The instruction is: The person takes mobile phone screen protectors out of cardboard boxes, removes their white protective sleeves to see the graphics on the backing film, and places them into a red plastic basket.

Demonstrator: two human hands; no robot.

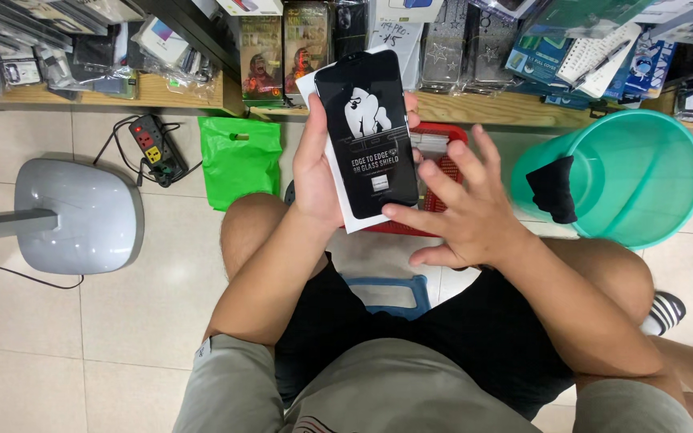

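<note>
Box (370,132), flat, black-fronted with white edges, stands upright at the scene's middle, above the person's knees. Left hand (314,164) is clamped on its left edge, thumb in front. Right hand (463,212) is spread, fingers apart, one fingertip touching the box's lower right corner. Red basket (443,140) lies just behind. Teal bucket (627,172) stands right; green bag (241,160) and grey lamp base (82,215) lie left.

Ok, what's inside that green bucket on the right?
A black cloth hangs over the near rim of the green bucket. The inside wall that shows looks bare; the right hand and knee hide nothing of it.
</note>
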